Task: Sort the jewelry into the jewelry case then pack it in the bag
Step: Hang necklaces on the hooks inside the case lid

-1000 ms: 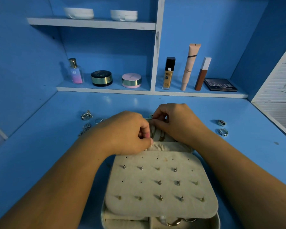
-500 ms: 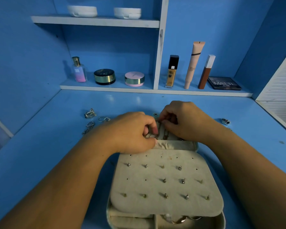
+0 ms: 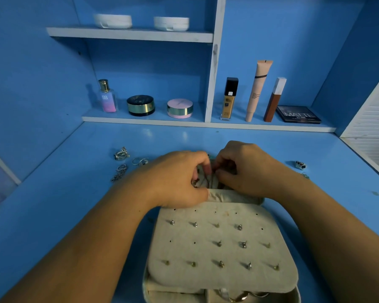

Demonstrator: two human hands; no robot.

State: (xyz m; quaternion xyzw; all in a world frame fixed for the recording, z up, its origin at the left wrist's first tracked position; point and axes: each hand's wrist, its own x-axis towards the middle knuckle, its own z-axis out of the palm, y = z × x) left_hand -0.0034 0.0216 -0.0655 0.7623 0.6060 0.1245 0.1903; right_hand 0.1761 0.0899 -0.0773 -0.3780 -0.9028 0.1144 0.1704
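jewelry case [image 3: 162,290] open at near edge of desk [image 3: 74,204], stud panel [image 3: 221,248] lying flat over it, earrings seated in rows. past panel's far edge, left hand [image 3: 177,178] and right hand [image 3: 247,169] meet, fingers curled, each pinching a thin chain [image 3: 206,180] over the case's far pocket. chain lies between the two sets of fingertips. loose rings [image 3: 122,153] on desk left of hands; one ring [image 3: 300,165] to the right.
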